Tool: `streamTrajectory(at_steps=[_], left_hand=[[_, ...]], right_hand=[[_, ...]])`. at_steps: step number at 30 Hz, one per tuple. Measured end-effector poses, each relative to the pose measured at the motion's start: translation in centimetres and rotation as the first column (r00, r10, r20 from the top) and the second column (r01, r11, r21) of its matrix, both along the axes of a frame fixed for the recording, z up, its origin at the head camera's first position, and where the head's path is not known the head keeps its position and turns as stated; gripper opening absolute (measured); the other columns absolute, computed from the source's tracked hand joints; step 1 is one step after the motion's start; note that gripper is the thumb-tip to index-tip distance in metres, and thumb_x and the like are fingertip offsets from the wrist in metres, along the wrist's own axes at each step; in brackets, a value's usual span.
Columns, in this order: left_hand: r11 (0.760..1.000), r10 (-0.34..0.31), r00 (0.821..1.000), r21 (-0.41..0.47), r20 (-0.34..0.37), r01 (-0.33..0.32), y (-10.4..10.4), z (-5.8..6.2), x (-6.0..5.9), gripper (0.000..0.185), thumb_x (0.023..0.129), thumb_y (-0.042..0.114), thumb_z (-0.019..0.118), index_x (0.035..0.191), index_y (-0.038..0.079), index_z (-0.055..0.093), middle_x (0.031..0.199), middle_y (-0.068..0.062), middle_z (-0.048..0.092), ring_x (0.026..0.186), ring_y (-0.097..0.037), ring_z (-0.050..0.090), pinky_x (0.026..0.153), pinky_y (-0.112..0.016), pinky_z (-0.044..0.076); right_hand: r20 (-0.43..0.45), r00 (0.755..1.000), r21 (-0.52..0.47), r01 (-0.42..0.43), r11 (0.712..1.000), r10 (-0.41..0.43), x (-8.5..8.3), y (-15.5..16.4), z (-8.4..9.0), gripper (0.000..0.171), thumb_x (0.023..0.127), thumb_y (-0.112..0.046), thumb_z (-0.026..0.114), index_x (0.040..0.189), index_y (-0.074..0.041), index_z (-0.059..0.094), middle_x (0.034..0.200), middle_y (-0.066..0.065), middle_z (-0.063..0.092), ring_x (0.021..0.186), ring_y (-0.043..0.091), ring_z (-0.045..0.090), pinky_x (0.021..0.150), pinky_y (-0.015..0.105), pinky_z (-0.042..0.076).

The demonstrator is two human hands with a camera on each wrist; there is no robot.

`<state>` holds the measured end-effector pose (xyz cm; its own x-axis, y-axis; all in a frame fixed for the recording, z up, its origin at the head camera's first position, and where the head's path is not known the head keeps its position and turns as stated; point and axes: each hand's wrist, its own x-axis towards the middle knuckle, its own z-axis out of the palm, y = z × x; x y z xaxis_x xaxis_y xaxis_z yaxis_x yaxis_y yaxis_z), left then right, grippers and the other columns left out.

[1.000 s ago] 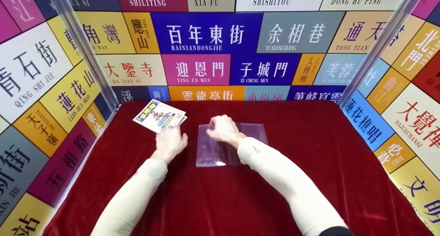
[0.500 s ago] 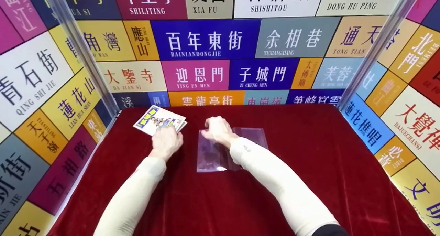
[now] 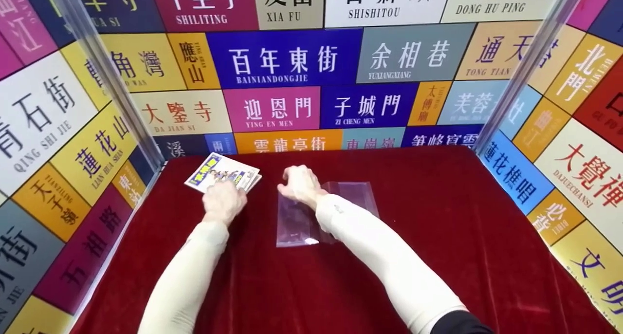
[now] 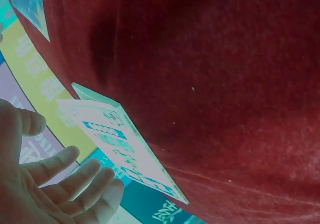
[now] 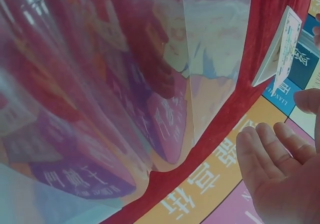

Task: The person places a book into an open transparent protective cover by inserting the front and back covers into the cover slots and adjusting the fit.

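Observation:
A thin booklet point(image 3: 214, 171) with a white, yellow and blue cartoon cover lies at the back left of the red cloth. Its cover stands slightly apart from the part beneath, as the left wrist view shows of the booklet point(image 4: 120, 144). My left hand point(image 3: 224, 202) is over its near edge, fingers loosely bent and apart from it in the left wrist view. To its right lies a clear plastic cover point(image 3: 292, 222), creased down the middle. My right hand point(image 3: 302, 183) hovers over the plastic cover's far left part, fingers relaxed, nothing held.
Red velvet cloth point(image 3: 428, 217) covers the table. Printed panels point(image 3: 287, 56) with large characters wall it in at the back and both sides. Clear upright posts point(image 3: 516, 76) mark the back corners.
My left hand has shifted left and farther over the booklet's near edge. My right hand has drifted slightly left over the plastic cover. The head view has tilted a little.

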<state>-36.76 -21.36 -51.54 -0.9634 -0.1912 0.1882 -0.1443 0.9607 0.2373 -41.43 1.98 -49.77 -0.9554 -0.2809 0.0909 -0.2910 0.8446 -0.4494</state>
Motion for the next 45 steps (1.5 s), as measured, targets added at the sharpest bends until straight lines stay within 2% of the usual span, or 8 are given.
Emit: streamTrajectory(at_steps=[6,15,20,25,31,37,42,45], left_hand=[[0.996,0.046,0.997,0.071,0.054,-0.049,-1.3,0.0,-0.5,0.059,0.104,0.043,0.065,0.115,-0.014,0.073,0.116,-0.04,0.075,0.106,-0.057,0.078,0.085,-0.067,0.066],[0.979,0.111,0.989,0.163,0.094,-0.125,-2.8,-0.1,-1.2,0.057,0.099,0.043,0.068,0.12,-0.01,0.073,0.121,-0.042,0.075,0.113,-0.059,0.076,0.091,-0.068,0.065],[0.967,0.129,0.987,0.21,0.092,-0.146,-3.1,-0.4,-1.4,0.057,0.102,0.042,0.068,0.122,-0.01,0.071,0.123,-0.042,0.073,0.116,-0.061,0.075,0.093,-0.068,0.065],[0.953,0.154,0.981,0.244,0.117,-0.179,-3.4,-0.3,-1.8,0.057,0.101,0.043,0.069,0.122,-0.011,0.07,0.125,-0.04,0.074,0.117,-0.06,0.075,0.094,-0.067,0.065],[0.907,0.216,0.96,0.328,0.18,-0.265,-3.5,-0.6,-2.3,0.06,0.098,0.045,0.068,0.124,-0.009,0.073,0.13,-0.038,0.074,0.12,-0.056,0.075,0.098,-0.065,0.064],[0.866,0.276,0.935,0.365,0.224,-0.343,-3.1,-0.6,-3.3,0.07,0.099,0.051,0.069,0.134,-0.009,0.069,0.138,-0.039,0.071,0.129,-0.055,0.072,0.104,-0.063,0.063],[0.817,0.295,0.917,0.426,0.268,-0.388,-3.0,0.0,-4.1,0.076,0.102,0.058,0.064,0.142,-0.006,0.065,0.146,-0.036,0.068,0.138,-0.052,0.068,0.112,-0.061,0.06],[0.791,0.288,0.912,0.464,0.294,-0.399,-2.7,0.1,-4.5,0.079,0.103,0.06,0.062,0.149,-0.005,0.06,0.152,-0.035,0.065,0.141,-0.051,0.066,0.116,-0.061,0.057]], right_hand=[[0.017,1.0,-0.005,-0.008,1.0,0.008,-0.2,-0.6,-0.4,0.045,0.097,-0.042,0.078,0.133,-0.015,0.08,0.134,0.01,0.081,0.124,0.034,0.078,0.105,0.048,0.065],[-0.012,0.999,0.01,-0.036,0.999,0.036,-0.6,-2.0,-0.4,0.048,0.1,-0.045,0.079,0.136,-0.013,0.079,0.134,0.009,0.082,0.125,0.033,0.078,0.107,0.046,0.064],[-0.017,0.999,0.012,-0.031,0.999,0.031,-0.8,-2.7,-0.5,0.049,0.1,-0.047,0.079,0.137,-0.015,0.078,0.138,0.007,0.081,0.128,0.032,0.078,0.107,0.045,0.064],[-0.037,0.999,0.026,-0.01,1.0,0.011,-1.1,-2.9,-0.7,0.058,0.101,-0.05,0.077,0.145,-0.014,0.071,0.143,0.009,0.078,0.131,0.033,0.077,0.11,0.046,0.064],[-0.055,0.998,0.003,0.005,1.0,-0.005,-1.4,-3.3,-0.9,0.067,0.102,-0.051,0.077,0.153,-0.011,0.063,0.142,0.012,0.075,0.13,0.033,0.075,0.111,0.046,0.063],[-0.061,0.998,0.002,0.012,1.0,-0.012,-1.4,-3.6,-0.9,0.067,0.101,-0.05,0.078,0.152,-0.01,0.063,0.14,0.012,0.075,0.128,0.033,0.075,0.109,0.047,0.064],[-0.027,1.0,0.016,0.01,1.0,-0.01,-1.6,-3.9,-0.6,0.067,0.102,-0.05,0.077,0.153,-0.01,0.062,0.143,0.012,0.073,0.13,0.033,0.074,0.111,0.047,0.062],[0.01,1.0,0.038,-0.025,0.999,0.024,-1.8,-4.0,-0.5,0.069,0.102,-0.049,0.077,0.156,-0.011,0.059,0.149,0.012,0.071,0.136,0.032,0.071,0.116,0.046,0.06]])
